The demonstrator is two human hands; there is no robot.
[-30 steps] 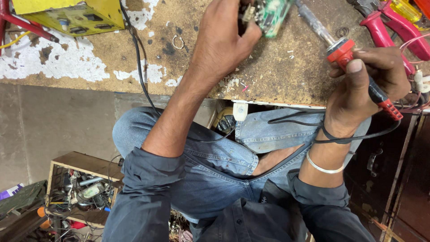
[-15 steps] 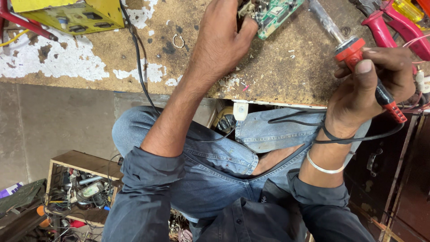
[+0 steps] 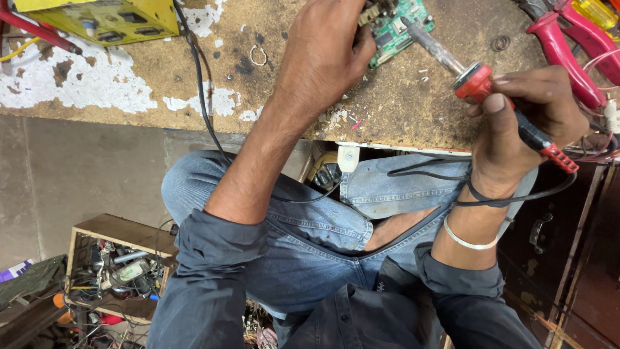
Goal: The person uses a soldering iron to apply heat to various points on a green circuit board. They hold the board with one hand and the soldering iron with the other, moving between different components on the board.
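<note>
My left hand [image 3: 323, 52] grips a green circuit board [image 3: 400, 29] at its left edge, holding it on the worn wooden bench [image 3: 413, 110]. My right hand [image 3: 523, 123] is closed round the red-and-black handle of a soldering iron [image 3: 475, 81]. The iron's metal shaft slants up and left, and its tip rests on the board's upper face. A black cord runs from the handle over my right wrist, which wears a silver bangle. My fingers hide part of the board.
A yellow metal box [image 3: 103, 16] stands at the bench's far left, with a black cable [image 3: 200, 97] hanging from it over the edge. Red-handled pliers [image 3: 568, 52] lie at the right. A wooden crate of parts [image 3: 116, 271] sits on the floor, lower left.
The iron has swung left, so its tip now meets the board. My left hand has turned the board a little more into view.
</note>
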